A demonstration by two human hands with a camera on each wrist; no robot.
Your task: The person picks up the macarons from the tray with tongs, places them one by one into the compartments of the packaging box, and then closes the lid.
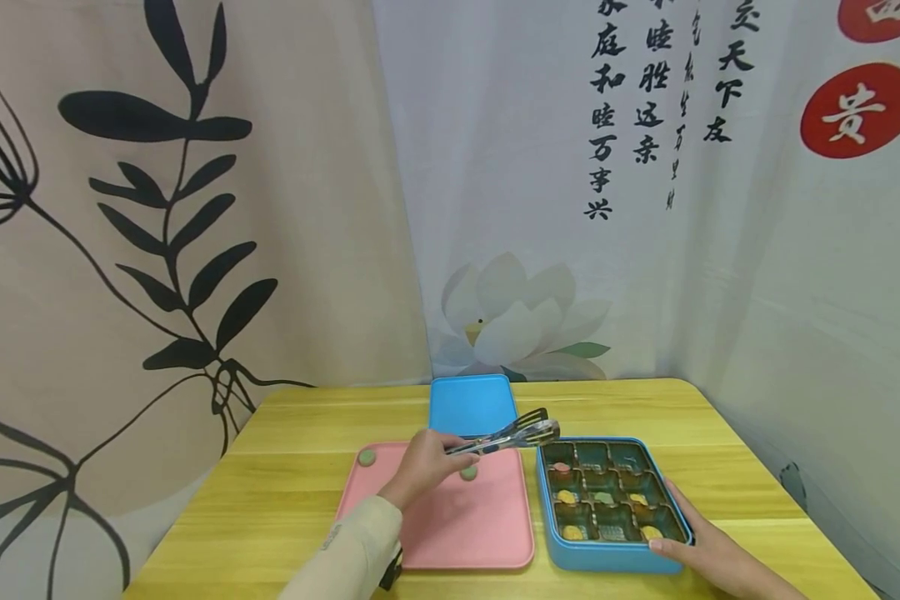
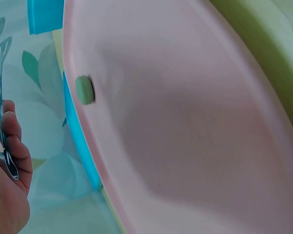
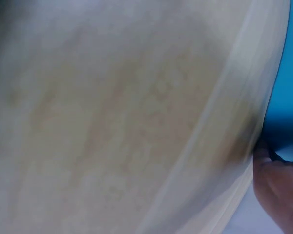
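My left hand [image 1: 424, 467] grips metal serving tongs [image 1: 516, 435] by the handle end, above the far part of a pink tray [image 1: 468, 525]. Their slotted heads reach toward the far left corner of a blue box [image 1: 607, 560], and nothing shows between them. On the tray lie two green round pieces, one near the far left corner [image 1: 367, 457] and another green piece [image 1: 468, 472] just below the tongs. At the box's front right corner my right hand [image 1: 708, 546] holds its side, thumb over the rim. Several small yellow, pink and green pieces sit in the box's dark divided insert [image 1: 594, 478].
A blue lid-like panel [image 1: 472, 404] lies behind the pink tray on the wooden table [image 1: 270, 492]. Something dark [image 1: 392, 571] hangs at the left sleeve, by the tray's front edge. A printed curtain [image 1: 330, 208] closes off the back.
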